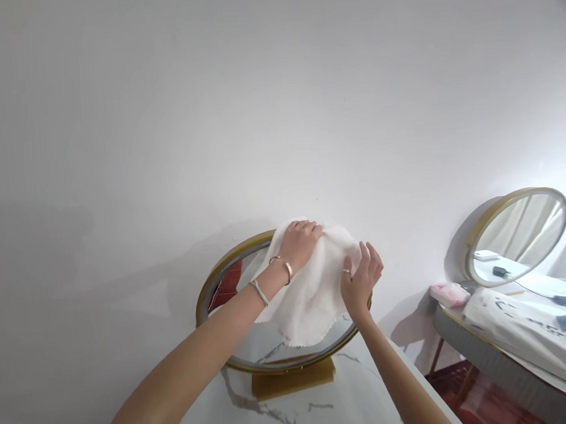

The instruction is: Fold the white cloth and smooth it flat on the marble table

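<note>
A round mirror with a gold rim [209,288] stands on a gold base [293,380] on a white marble table [321,413] against a white wall. A white cloth [312,294] is draped over the mirror's top and glass. My left hand [299,242] lies on the cloth at the mirror's upper edge, fingers curled down over it, bracelets on the wrist. My right hand [360,276] is at the cloth's right edge by the mirror rim, thumb and fingers holding the cloth, the other fingers raised and apart.
To the right stands a second table [496,352] with another gold-rimmed round mirror [517,234], a pink packet [448,293], a white printed bag [528,327] and a dark cable. Red floor [475,405] shows between the tables.
</note>
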`<action>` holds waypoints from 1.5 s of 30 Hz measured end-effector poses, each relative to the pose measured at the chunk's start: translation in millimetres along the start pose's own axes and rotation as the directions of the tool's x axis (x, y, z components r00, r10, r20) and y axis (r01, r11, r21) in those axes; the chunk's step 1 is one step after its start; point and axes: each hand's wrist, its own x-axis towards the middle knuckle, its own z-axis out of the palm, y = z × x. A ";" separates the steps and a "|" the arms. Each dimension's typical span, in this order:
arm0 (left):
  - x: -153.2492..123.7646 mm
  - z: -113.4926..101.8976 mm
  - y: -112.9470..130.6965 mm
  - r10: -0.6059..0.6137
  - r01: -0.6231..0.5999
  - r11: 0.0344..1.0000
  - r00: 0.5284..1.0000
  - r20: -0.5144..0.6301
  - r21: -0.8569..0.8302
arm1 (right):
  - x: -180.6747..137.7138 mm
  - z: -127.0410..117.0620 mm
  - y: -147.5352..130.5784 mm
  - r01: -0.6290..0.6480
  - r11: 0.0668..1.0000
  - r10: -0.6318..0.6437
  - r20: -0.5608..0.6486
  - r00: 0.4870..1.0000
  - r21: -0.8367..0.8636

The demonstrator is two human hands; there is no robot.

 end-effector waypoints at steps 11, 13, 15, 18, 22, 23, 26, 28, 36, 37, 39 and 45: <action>-83.6 -30.9 -67.4 -0.424 0.385 0.892 0.895 -0.141 -0.235 | 18.2 11.7 -91.1 0.475 0.859 -0.509 0.225 0.831 0.190; -116.9 -28.4 -84.4 -0.497 0.443 0.852 0.851 -0.167 -0.279 | 21.3 22.1 -113.6 0.590 0.778 -0.628 0.235 0.742 0.217; -139.4 -24.0 -93.8 -0.501 0.441 0.854 0.840 -0.209 -0.274 | 22.1 32.4 -131.2 0.661 0.715 -0.699 0.242 0.673 0.227; -145.1 -17.8 -95.0 -0.360 0.317 0.930 0.888 -0.287 -0.184 | 24.4 42.8 -140.5 0.668 0.715 -0.699 0.225 0.678 0.208; -112.6 -12.3 -80.1 -0.162 0.147 0.987 0.935 -0.316 -0.071 | 32.5 40.7 -117.0 0.577 0.802 -0.596 0.156 0.788 0.150; -101.3 -10.5 -73.9 -0.125 0.115 0.992 0.937 -0.325 -0.050 | 34.1 37.5 -106.4 0.553 0.822 -0.568 0.144 0.810 0.132; -66.2 -1.4 -50.4 0.005 0.003 1.000 0.938 -0.346 0.023 | 33.8 25.5 -68.8 0.452 0.887 -0.460 0.112 0.881 0.096; -44.3 7.7 -32.3 0.133 -0.117 0.991 0.932 -0.338 0.066 | 28.9 17.2 -41.7 0.336 0.937 -0.344 0.088 0.935 0.095; -7.4 35.3 10.4 0.378 -0.349 0.925 0.890 -0.256 0.152 | 9.9 -2.3 21.8 0.094 0.994 -0.096 0.038 0.995 0.052; -10.7 35.5 9.0 0.364 -0.330 0.930 0.891 -0.272 0.163 | 9.8 -1.3 19.4 0.117 0.991 -0.119 0.036 0.992 0.066; -21.9 33.5 2.1 0.319 -0.277 0.945 0.897 -0.305 0.172 | 10.1 4.2 7.3 0.183 0.980 -0.187 0.042 0.981 0.083; -79.6 15.0 -42.9 -0.092 0.088 0.996 0.904 -0.417 -0.029 | 10.0 42.0 -63.9 0.426 0.901 -0.428 0.000 0.904 0.084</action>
